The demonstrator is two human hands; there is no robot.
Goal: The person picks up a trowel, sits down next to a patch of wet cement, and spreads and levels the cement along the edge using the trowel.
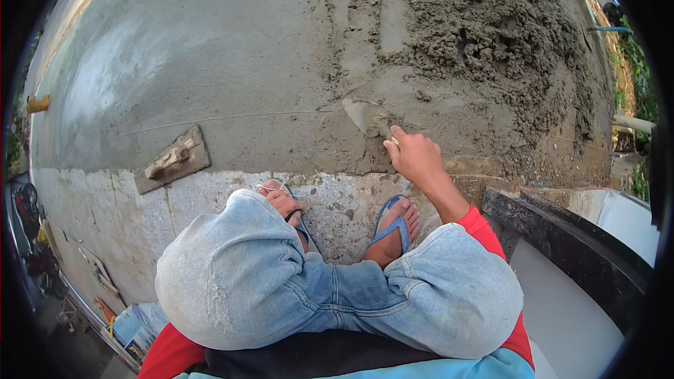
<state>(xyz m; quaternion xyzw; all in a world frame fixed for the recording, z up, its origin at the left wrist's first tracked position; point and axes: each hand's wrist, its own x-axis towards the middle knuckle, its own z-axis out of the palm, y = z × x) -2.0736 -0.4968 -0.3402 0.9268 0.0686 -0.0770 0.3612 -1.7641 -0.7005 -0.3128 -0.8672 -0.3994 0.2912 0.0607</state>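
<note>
My right hand (pixel 418 159) is closed around the handle of a pointed trowel, with its arm coming in past my right knee. The pale metal trowel blade (pixel 359 116) lies low on the wet mortar (pixel 232 84), tip toward the upper left, with some grey mortar on it. Most of the handle is hidden by my fingers. My left hand is not visible; its arm goes out of sight behind my bent left leg. A flat rectangular float (pixel 175 159) with a mortar-caked grip rests at the left, across the border of wet mortar and old concrete.
A thin string (pixel 225 118) runs across the mortar. Rough, lumpy mortar (pixel 491 21) is heaped at the far right. My sandalled feet (pixel 398 228) stand on the old concrete strip (pixel 210 200). A black beam (pixel 562 231) lies to my right; clutter (pixel 133 330) sits at the lower left.
</note>
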